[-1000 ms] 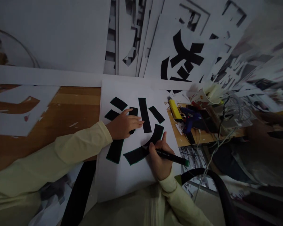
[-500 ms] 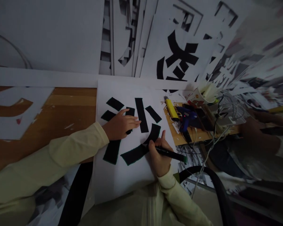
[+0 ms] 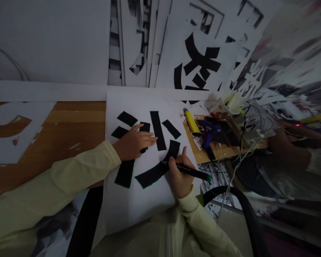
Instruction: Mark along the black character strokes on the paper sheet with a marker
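A white board (image 3: 123, 214) lies before me, bearing several black strokes with green edges. My left hand (image 3: 132, 142) rests flat on it with the fingers spread, partly covering the black strokes on the left side. My right hand (image 3: 182, 175) grips a black marker (image 3: 193, 172) with a green end; the marker's other end meets the curved black stroke (image 3: 152, 175) near the board's right side. The tip itself is too dark to make out. Above my left fingertips runs a long straight black stroke (image 3: 157, 128).
Right of the board lie a yellow cutter (image 3: 192, 123), a blue glue gun (image 3: 209, 130), a paper cup (image 3: 222, 107) and tangled cables (image 3: 240, 157). Cut white sheets lean behind. Another person's arm (image 3: 289, 150) is at the far right. A black chair armrest (image 3: 246, 203) curves at the lower right.
The whole view has shifted slightly, so most things appear a little further left. Both hands stay in nearly the same places on the board, the right still holding the marker.
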A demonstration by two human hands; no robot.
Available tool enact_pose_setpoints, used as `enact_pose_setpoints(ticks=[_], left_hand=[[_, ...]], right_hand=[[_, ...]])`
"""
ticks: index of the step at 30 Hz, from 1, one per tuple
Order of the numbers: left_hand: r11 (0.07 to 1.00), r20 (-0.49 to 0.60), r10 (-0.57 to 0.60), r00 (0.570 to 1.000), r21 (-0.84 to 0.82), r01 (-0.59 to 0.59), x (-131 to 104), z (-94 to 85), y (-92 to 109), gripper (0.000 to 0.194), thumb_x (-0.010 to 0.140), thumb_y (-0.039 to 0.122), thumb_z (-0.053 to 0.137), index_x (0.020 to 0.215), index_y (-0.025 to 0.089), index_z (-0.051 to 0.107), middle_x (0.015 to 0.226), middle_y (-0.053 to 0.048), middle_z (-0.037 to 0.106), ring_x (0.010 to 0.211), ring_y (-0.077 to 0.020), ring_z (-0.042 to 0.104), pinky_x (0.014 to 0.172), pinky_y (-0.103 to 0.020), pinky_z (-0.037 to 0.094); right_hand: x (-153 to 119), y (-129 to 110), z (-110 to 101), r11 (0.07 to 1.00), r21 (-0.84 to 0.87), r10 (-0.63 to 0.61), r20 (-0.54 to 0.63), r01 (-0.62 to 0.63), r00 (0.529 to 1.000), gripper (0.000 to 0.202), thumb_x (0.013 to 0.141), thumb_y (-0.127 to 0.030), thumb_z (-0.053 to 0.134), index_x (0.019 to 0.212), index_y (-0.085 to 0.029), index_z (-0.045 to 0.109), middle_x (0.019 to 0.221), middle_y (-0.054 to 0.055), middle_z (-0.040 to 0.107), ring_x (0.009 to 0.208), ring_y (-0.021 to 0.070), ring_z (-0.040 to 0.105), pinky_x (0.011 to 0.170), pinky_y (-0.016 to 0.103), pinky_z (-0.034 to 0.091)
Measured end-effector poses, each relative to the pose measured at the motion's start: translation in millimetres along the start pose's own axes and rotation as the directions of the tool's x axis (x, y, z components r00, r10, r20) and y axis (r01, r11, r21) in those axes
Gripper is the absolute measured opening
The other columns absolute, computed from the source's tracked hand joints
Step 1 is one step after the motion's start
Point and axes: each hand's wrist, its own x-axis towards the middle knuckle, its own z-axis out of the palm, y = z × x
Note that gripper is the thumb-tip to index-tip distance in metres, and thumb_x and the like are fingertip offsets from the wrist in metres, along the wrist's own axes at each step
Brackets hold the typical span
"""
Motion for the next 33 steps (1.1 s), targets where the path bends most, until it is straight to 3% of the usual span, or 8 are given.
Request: enact_pose_setpoints(ticks=[15, 20, 28, 33], left_hand=[[1.000, -0.002, -0.002, 1.000, 0.018, 0.002, -0.5, -1.2, 0.1, 0.059, 0.068, -0.004, 0.047, 0.121, 0.019, 0.057, 0.132, -0.006, 0.059, 0.126, -0.0222, 0.051, 0.112, -0.054, 0.021], [1.000, -0.007, -0.006, 1.000, 0.012, 0.006, 0.3, -1.8, 0.7, 0.058, 0.068, -0.003, 0.047, 0.120, 0.019, 0.059, 0.131, -0.006, 0.061, 0.126, -0.0224, 0.052, 0.112, -0.054, 0.022], [1.000, 0.003, -0.006, 1.000, 0.012, 0.006, 0.2, -2.6, 1.0, 0.059, 0.067, -0.002, 0.047, 0.120, 0.020, 0.059, 0.131, -0.006, 0.060, 0.126, -0.0226, 0.052, 0.112, -0.054, 0.021], [1.000, 0.007, -0.006, 1.000, 0.020, 0.006, 0.5, -2.8, 0.9, 0.061, 0.065, -0.003, 0.047, 0.121, 0.020, 0.059, 0.131, -0.007, 0.060, 0.126, -0.0227, 0.052, 0.112, -0.055, 0.021]], right_hand=[[6.0, 6.2, -1.9, 0.999, -0.052, -0.013, -0.048, 0.011, 0.999, 0.031, 0.078, -0.020, 0.059, 0.056, -0.023, 0.037, 0.051, -0.011, 0.038, 0.043, 0.0078, 0.032, 0.117, 0.057, 0.026], [5.3, 8.0, -3.4, 0.999, 0.022, -0.023, -0.076, 0.025, 0.997, 0.032, 0.079, -0.021, 0.061, 0.056, -0.022, 0.039, 0.051, -0.011, 0.038, 0.045, 0.0076, 0.034, 0.117, 0.057, 0.025], [5.3, 4.6, -4.5, 0.999, 0.032, 0.019, 0.030, -0.020, 0.999, 0.035, 0.076, -0.023, 0.061, 0.053, -0.022, 0.035, 0.048, -0.012, 0.035, 0.043, 0.0065, 0.030, 0.118, 0.059, 0.022], [5.5, 6.8, -4.6, 0.999, 0.026, 0.038, 0.017, -0.038, 0.999, 0.034, 0.077, -0.024, 0.060, 0.054, -0.022, 0.035, 0.049, -0.011, 0.035, 0.045, 0.0073, 0.029, 0.117, 0.057, 0.024]])
